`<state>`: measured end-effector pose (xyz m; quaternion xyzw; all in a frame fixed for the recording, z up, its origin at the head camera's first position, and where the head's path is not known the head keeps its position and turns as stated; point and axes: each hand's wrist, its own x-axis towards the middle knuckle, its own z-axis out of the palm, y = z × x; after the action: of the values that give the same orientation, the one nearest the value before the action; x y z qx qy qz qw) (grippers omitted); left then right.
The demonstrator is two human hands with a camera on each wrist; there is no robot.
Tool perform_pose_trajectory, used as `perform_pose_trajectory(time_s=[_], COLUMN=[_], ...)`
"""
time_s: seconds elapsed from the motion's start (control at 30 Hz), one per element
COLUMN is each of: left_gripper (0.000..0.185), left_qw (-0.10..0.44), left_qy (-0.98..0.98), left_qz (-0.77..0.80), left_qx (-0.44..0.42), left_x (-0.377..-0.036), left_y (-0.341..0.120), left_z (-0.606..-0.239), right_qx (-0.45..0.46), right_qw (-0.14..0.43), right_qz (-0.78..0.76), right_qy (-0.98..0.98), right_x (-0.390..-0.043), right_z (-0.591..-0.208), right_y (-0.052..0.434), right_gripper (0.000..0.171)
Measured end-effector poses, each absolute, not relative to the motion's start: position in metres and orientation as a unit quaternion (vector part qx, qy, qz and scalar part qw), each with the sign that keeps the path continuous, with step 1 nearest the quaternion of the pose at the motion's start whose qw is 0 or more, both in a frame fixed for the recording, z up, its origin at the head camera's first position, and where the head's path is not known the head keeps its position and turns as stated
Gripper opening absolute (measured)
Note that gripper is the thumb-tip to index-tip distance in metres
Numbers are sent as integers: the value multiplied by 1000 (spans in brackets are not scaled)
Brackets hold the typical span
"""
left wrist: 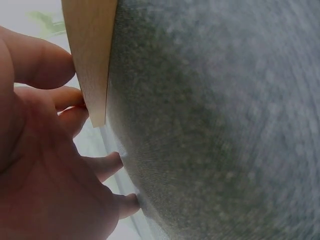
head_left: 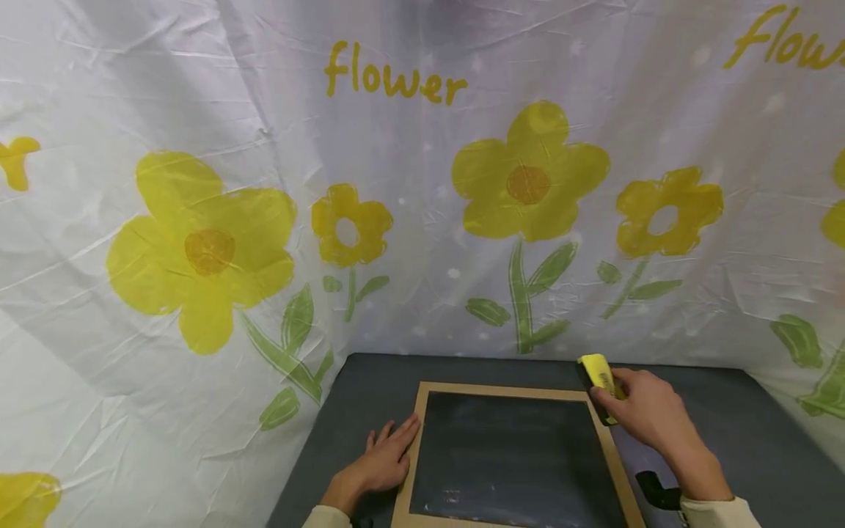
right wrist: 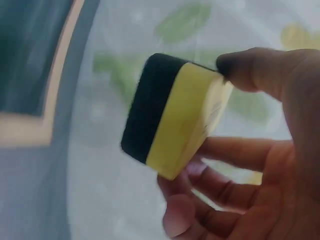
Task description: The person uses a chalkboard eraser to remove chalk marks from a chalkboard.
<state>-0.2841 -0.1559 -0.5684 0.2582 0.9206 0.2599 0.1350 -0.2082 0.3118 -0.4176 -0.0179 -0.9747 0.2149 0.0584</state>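
Note:
A small blackboard (head_left: 508, 458) with a light wooden frame (head_left: 502, 389) lies on the dark tabletop. At its left side my left hand (head_left: 379, 466) rests with extended fingers along the frame edge. In the left wrist view, the thumb and fingers touch the wooden strip (left wrist: 92, 65), and nothing is gripped. Near the board's upper right corner, my right hand (head_left: 660, 411) holds a blackboard eraser (right wrist: 172, 115) between thumb and fingers. The eraser has a yellow body and a black felt face; it is tilted, with the felt facing left towards the board. Faint pale specks mark the board's lower part.
The dark table (head_left: 719, 411) extends on both sides of the board. Behind and to the left hangs a white cloth (head_left: 422, 293) printed with yellow flowers. A black curved piece (head_left: 653, 491) shows beside the right wrist.

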Motion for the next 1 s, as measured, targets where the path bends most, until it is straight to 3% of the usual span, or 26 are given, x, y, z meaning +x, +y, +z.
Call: perform_pose_trajectory(time_s=[0.13, 0.37, 0.7, 0.87, 1.0], left_gripper=[67, 67, 66, 63, 62], left_qw=[136, 118, 107, 58, 24], left_qy=[921, 928, 929, 924, 929], left_qz=[262, 254, 256, 266, 243], left_qx=[254, 245, 245, 269, 279], left_x=[-281, -278, -275, -286, -297], left_y=[-158, -164, -176, -178, -178], left_z=[-567, -562, -567, -569, -561], right_qx=[-73, -124, -151, -135, -112], right_qw=[-6, -86, -120, -95, -92], right_qz=[210, 205, 206, 190, 177], right_qy=[-975, -967, -959, -968, -974], right_x=[-194, -181, -182, -189, -195], right_z=[-432, -477, -522, -524, -517], right_y=[353, 366, 349, 346, 352], right_gripper=[87, 70, 70, 65, 80])
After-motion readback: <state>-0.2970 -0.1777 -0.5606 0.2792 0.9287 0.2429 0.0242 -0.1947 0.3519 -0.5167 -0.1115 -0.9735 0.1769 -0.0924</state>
